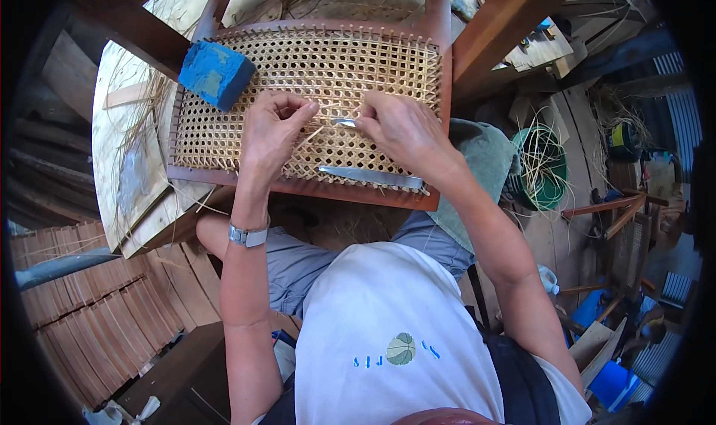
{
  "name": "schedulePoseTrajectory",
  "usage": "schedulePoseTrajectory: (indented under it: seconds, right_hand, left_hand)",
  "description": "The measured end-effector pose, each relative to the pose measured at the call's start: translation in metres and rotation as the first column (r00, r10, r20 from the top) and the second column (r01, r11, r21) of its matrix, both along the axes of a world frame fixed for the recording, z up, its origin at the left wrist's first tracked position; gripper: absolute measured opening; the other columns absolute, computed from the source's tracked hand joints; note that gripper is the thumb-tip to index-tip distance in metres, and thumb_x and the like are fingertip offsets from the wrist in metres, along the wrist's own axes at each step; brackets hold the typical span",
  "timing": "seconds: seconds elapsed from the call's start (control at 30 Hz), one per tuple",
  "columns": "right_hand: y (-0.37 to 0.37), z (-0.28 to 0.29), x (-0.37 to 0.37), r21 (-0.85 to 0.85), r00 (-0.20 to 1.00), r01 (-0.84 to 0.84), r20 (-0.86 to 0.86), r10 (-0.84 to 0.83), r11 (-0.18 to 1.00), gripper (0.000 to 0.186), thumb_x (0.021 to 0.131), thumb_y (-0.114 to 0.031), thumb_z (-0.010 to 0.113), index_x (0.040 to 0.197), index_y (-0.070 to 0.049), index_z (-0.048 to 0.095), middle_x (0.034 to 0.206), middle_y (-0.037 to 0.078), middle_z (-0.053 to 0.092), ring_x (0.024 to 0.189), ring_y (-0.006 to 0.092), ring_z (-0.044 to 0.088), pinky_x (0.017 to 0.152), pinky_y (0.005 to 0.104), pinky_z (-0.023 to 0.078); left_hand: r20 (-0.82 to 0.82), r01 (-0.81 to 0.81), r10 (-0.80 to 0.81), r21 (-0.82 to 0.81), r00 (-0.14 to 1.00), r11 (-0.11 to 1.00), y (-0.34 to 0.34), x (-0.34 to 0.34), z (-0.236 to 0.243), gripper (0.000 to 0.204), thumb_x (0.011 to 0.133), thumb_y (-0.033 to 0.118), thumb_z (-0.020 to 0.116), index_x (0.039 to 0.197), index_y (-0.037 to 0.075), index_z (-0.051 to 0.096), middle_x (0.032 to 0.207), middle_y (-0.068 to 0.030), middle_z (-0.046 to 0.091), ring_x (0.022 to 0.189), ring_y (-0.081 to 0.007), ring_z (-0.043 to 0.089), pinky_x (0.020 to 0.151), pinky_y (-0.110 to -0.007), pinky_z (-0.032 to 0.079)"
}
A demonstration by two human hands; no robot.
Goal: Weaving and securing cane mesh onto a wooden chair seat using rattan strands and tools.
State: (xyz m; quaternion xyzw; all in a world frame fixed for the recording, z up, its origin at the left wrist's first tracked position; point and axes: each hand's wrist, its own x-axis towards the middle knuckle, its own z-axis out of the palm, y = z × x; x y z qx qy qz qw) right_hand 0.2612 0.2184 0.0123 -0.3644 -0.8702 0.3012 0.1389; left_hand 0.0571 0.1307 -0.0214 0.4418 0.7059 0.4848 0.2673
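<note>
A woven cane panel (298, 67) in a reddish-brown wooden chair frame (328, 191) lies before me. Above its middle, my left hand (272, 130) is closed in a pinch; whatever its fingertips hold is too small to make out. A short pale cane strip (309, 137) sticks up just beside them. My right hand (403, 129) grips a small shiny metal tool (344, 122), its tip pointing left over the weave; the fingers hide its other end. A long flat metal blade (371, 176) rests along the panel's near edge. Near the far left corner sits a worn blue block (216, 74).
Wooden chair legs (507, 22) rise at both far corners. The chair lies on a pale round tabletop (119, 149) with loose cane strands. At right stands a green bucket (543, 175) of tangled cane. A greenish cloth (477, 164) drapes by my right knee.
</note>
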Motion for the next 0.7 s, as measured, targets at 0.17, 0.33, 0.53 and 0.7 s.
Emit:
schedulePoseTrajectory:
  seconds: [0.17, 0.33, 0.53, 0.7]
  right_hand:
    - [0.0, 0.011, 0.005, -0.045, 0.999, 0.003, 0.052, 0.0, 0.999, 0.022, 0.089, -0.021, 0.066, 0.088, 0.001, 0.063, 0.078, 0.019, 0.066, 0.077, 0.036, 0.066, 0.071, 0.0452, 0.049]
    - [-0.008, 0.028, 0.047, -0.214, 0.969, 0.219, -0.065, -0.238, 0.952, 0.027, 0.095, -0.029, 0.067, 0.096, -0.002, 0.067, 0.076, -0.001, 0.062, 0.067, 0.0078, 0.052, 0.062, 0.0253, 0.044]
    - [0.014, -0.033, 0.117, -0.696, 0.575, 0.407, -0.308, -0.758, 0.592, 0.026, 0.1, -0.025, 0.062, 0.109, -0.002, 0.067, 0.081, -0.003, 0.058, 0.053, 0.0, 0.041, 0.044, 0.0191, 0.032]
    - [0.038, -0.109, 0.114, -0.917, 0.388, 0.141, -0.295, -0.873, 0.373, 0.028, 0.1, -0.032, 0.061, 0.108, -0.005, 0.062, 0.078, -0.004, 0.054, 0.05, 0.0002, 0.035, 0.041, 0.0184, 0.027]
  left_hand:
    - [0.245, 0.002, 0.027, -0.116, 0.969, 0.993, 0.001, 0.006, 0.007, 0.019, 0.087, 0.017, 0.077, 0.087, -0.002, 0.072, 0.071, -0.0014, 0.065, 0.063, -0.0058, 0.057, 0.057, -0.022, 0.044]
    - [0.345, 0.033, 0.0, -0.09, 0.939, 0.995, -0.001, 0.001, 0.006, 0.018, 0.089, 0.016, 0.075, 0.09, -0.002, 0.07, 0.076, -0.0001, 0.066, 0.066, -0.0044, 0.057, 0.058, -0.02, 0.044]
    - [0.295, 0.017, 0.008, -0.084, 0.955, 0.996, -0.009, 0.013, 0.027, 0.024, 0.091, 0.015, 0.074, 0.107, -0.002, 0.068, 0.092, -0.0052, 0.068, 0.085, -0.0107, 0.064, 0.076, -0.023, 0.051]
    - [-0.378, -0.015, 0.086, 0.185, 0.922, 0.983, -0.066, 0.103, 0.051, 0.007, 0.089, 0.002, 0.07, 0.092, -0.003, 0.067, 0.084, -0.0079, 0.065, 0.073, -0.0149, 0.059, 0.067, -0.027, 0.047]
